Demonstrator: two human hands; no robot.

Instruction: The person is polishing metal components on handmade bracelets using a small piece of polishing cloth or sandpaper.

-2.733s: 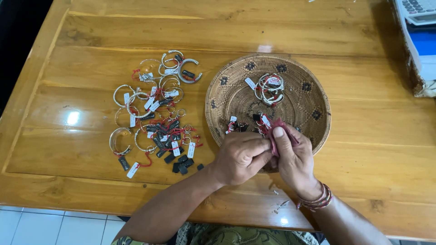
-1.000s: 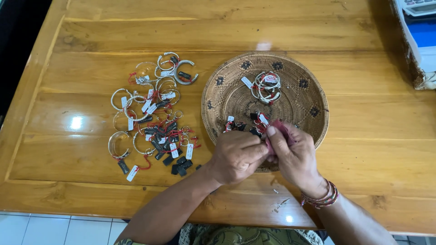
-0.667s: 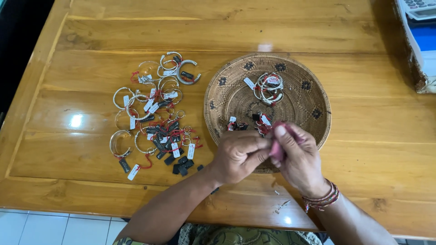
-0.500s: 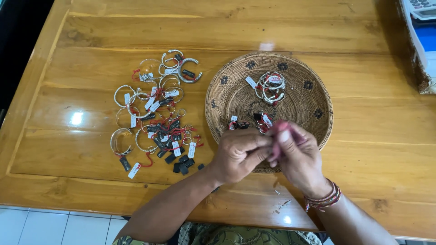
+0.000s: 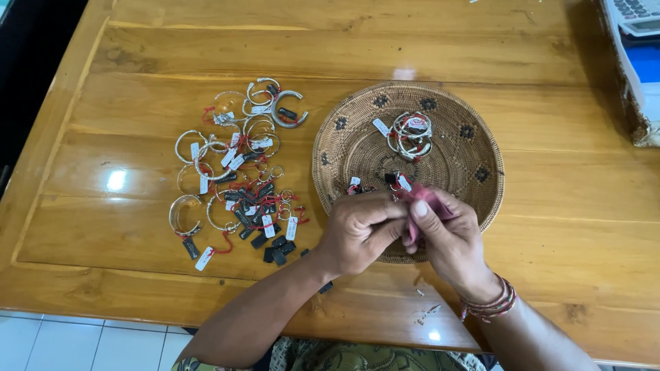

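Over the near rim of a round woven basket tray (image 5: pixel 474 158), both hands meet: the left hand (image 5: pixel 357 233) is curled nearly closed, fingertips pinching a small piece that is too hidden to make out, and the right hand (image 5: pixel 447 237) is folded around a pink cloth (image 5: pixel 423 199), thumb pressed on it. One stack of silver bangles (image 5: pixel 410 134) with a white tag lies in the tray's far half, perhaps three or four rings, and two or three small tagged pieces (image 5: pixel 395 180) lie just beyond the fingers. Left of the tray, a loose pile of tagged jewellery (image 5: pixel 237 175) spreads out: roughly ten silver bangles and cuffs, several small rings, many black and white tags on red strings; an exact count cannot be made. One stack of bead bracelets (image 5: pixel 489 306) circles the right wrist. Everything rests on a glossy wooden table (image 5: pixel 206 41) of wide planks. White floor tiles (image 5: pixel 62 343) show below its near edge, and a calculator (image 5: pixel 636 14) sits at the far right corner.
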